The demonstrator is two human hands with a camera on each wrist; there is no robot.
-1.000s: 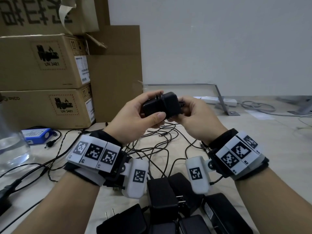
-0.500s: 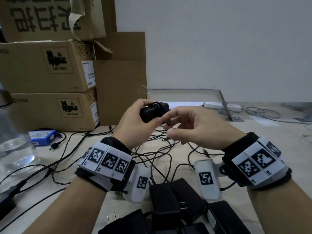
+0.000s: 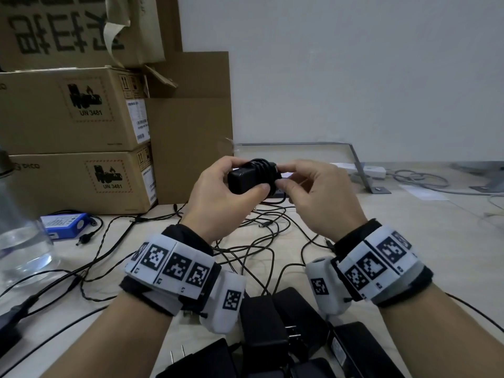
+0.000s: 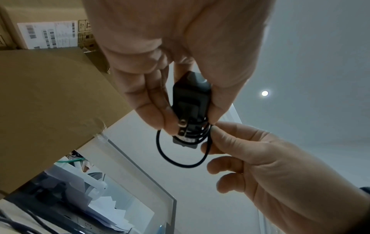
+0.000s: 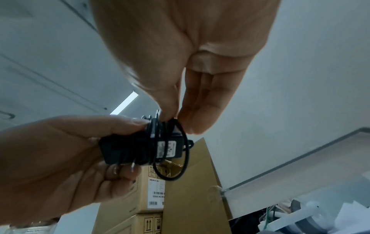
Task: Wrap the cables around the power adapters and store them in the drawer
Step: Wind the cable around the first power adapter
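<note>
The left hand point(image 3: 218, 197) gripped the power adapter point(image 3: 246, 180) while the right hand point(image 3: 321, 197), at 3 o'clock, pinched its wound cable point(image 4: 180, 163).

Soft, even indoor light; wide-angle bend in every view.
The head view is bright and fairly sharp, with straight edges of the boxes point(image 3: 73, 110) bowed near the frame sides. Both wrist views are dimmer and bluish, lit by a round ceiling lamp point(image 4: 264, 93) and a strip light point(image 5: 124, 102); the near palms are large, soft and blurred.
</note>
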